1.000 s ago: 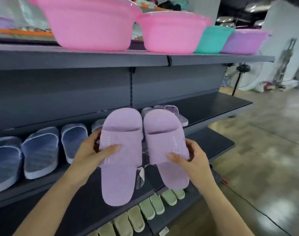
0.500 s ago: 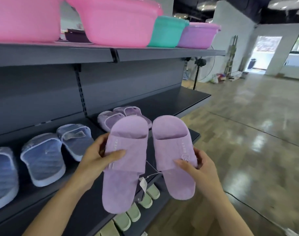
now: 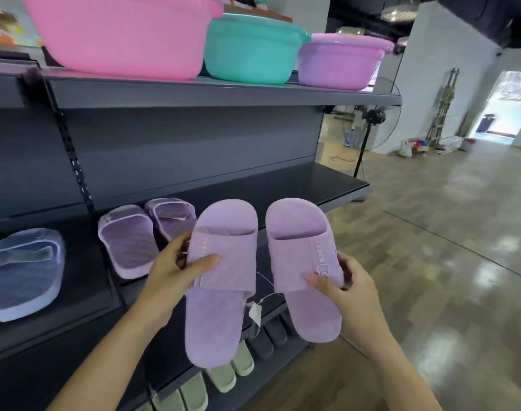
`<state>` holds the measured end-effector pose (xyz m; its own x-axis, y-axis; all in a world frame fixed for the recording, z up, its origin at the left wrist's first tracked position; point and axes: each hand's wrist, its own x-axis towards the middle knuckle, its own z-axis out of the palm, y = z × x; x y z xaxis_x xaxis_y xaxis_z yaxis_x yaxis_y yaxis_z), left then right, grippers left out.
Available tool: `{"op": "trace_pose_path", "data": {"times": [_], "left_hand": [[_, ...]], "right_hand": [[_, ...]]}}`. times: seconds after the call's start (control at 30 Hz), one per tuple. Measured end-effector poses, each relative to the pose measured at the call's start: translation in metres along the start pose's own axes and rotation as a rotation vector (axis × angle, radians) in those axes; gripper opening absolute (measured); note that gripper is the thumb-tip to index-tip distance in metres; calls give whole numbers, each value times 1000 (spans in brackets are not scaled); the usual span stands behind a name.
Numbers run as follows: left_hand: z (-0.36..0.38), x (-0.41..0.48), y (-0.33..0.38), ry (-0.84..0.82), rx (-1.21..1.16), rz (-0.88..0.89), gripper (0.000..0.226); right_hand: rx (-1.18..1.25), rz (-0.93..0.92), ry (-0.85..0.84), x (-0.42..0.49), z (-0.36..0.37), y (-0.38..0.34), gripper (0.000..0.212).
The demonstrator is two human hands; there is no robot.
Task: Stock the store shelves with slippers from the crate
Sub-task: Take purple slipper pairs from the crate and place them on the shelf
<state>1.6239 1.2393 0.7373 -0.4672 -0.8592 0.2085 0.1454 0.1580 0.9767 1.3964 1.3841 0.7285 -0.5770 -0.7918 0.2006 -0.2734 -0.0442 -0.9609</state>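
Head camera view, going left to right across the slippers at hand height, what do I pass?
Blue slipper → purple pair on the shelf → left lilac slipper, gripped by the left hand → right lilac slipper, gripped by the right hand.

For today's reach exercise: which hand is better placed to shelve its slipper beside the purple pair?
Likely left: the left hand holds the left slipper right next to the pair; the right hand and right slipper are farther away.
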Motion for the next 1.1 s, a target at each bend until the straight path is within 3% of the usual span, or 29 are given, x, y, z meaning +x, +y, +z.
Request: {"op": "trace_pose_path", "data": {"times": [0.1,0.2,0.43,0.67,0.93,1.1], "left_hand": [[20,16,-7,14,22,-23,93],[37,37,-13,40,18,-24,84],[53,107,-29,95,79,-41,109],[45,174,-44,247,69,-62,75],[34,211,-40,427,53,-164,18],[25,234,-46,565,166,-213,32]], "right_hand": [[13,15,-31,21,-14,15,76],[18,25,-59,48,-24,28,69],[-17,29,-108,138,-24,46,71],[-78,-50,-211,232,7,51,52],[27,59,-378,293,55,51,31],[10,58,-458,323,83,53,24]]}}
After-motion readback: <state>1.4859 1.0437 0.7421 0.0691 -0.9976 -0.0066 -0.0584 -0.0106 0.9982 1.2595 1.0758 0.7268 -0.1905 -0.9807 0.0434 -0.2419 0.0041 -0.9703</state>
